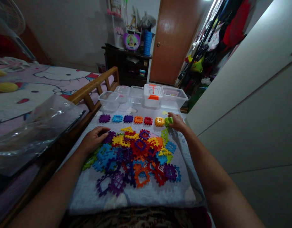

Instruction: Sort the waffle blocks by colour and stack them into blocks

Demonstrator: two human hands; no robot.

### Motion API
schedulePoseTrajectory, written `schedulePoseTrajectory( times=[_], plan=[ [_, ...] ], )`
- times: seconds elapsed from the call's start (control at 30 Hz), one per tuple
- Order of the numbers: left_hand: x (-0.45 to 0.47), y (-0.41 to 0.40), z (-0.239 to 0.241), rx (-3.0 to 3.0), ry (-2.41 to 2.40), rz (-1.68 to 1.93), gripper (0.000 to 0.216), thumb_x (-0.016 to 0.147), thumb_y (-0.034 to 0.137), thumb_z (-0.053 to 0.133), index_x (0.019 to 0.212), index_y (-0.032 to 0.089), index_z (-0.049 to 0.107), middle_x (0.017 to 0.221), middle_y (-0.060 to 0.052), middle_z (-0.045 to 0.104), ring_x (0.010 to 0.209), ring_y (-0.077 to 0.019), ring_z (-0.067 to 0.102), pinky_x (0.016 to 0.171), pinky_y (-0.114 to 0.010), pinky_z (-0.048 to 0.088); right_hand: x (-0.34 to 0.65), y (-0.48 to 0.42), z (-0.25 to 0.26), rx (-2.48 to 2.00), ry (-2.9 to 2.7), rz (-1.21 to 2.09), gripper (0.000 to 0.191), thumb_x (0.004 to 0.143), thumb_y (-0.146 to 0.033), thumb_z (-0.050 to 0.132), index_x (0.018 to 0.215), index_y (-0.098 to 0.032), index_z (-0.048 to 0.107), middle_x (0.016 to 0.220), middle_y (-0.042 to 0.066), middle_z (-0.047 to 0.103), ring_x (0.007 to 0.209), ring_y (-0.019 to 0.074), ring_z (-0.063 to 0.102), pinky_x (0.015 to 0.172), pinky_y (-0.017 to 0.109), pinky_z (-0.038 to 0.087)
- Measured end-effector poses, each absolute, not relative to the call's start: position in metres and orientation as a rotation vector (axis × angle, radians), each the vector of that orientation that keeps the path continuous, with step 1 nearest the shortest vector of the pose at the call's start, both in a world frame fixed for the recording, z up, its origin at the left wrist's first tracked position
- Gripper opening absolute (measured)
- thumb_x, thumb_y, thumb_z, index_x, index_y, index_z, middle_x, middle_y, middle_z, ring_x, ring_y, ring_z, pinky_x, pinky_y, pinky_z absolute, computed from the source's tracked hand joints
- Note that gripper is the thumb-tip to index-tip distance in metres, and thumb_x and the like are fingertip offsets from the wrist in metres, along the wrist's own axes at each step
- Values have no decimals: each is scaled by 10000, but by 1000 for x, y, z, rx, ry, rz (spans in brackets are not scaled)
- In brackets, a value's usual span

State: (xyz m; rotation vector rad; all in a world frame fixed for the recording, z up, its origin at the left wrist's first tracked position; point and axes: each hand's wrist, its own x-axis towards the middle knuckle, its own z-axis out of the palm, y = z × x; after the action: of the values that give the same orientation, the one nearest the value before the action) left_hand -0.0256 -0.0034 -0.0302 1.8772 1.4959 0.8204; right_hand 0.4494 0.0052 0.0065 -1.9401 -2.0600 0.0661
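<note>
Your right hand (177, 123) is closed on a light-green toothed plastic piece (168, 121), fingers at its outer side, which probably leaves its inner edge free to sit just beside the yellow toothed plastic window piece (159, 121) at the row's end. The spaced row, running from the purple toothed plastic square (104, 118) through blue, orange and red to yellow, seems laid out so that each colour reads separately, away from the mixed heap of plastic pieces (140, 144) nearer you. Your left hand (95, 138) has its fingers curved at the heap's edge, by a dark-purple toothed plastic piece (110, 137); you may be steadying it, but I cannot tell whether you grip it. The green piece looks bright and notched, tilted rather than flat, its far side partly hidden by your fingers, above the pale blue patterned cloth (160, 196).
</note>
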Motion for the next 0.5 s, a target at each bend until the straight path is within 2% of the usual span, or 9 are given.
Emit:
schedulePoseTrajectory(
  times=[0.17,0.23,0.3,0.37,0.5],
  plan=[
    [-27,-4,-30,1882,1504,816,478,770,568,590,1060,207,710,1102,-76,723,1009,-287,671,972,-386,515,445,-18,28,-1891,-1980,48,755,676,-184,717,1402,-195,509,1413,144,568,1251,358,520,1026,506,431],
    [-27,-4,-31,1883,1511,806,476,775,560,591,1078,211,708,1101,-73,724,1008,-285,673,959,-380,521,442,-39,37,-1806,-1976,102,671,718,-208,702,1368,-194,535,1332,136,615,1207,320,561,1003,471,459],
    [-27,-4,-31,1887,1517,797,482,772,556,593,1087,209,707,1094,-75,725,1006,-286,673,953,-381,522,437,-65,42,-1757,-2000,295,483,776,-220,652,1257,-208,606,1165,98,685,1020,251,641,879,395,519],
    [-27,-4,-31,1894,1519,793,486,772,550,589,1091,204,706,1095,-80,725,1011,-286,671,958,-385,518,431,-92,42,-1756,-2032,524,280,816,-210,594,1087,-210,661,989,59,706,845,196,649,766,338,527],
    [-26,-3,-32,1903,1546,781,483,773,532,572,1097,199,707,1107,-83,721,1024,-288,666,972,-397,508,415,-134,32,-1729,-2102,610,145,818,-194,619,958,-197,657,949,52,675,858,179,624,786,320,501]
  ],
)
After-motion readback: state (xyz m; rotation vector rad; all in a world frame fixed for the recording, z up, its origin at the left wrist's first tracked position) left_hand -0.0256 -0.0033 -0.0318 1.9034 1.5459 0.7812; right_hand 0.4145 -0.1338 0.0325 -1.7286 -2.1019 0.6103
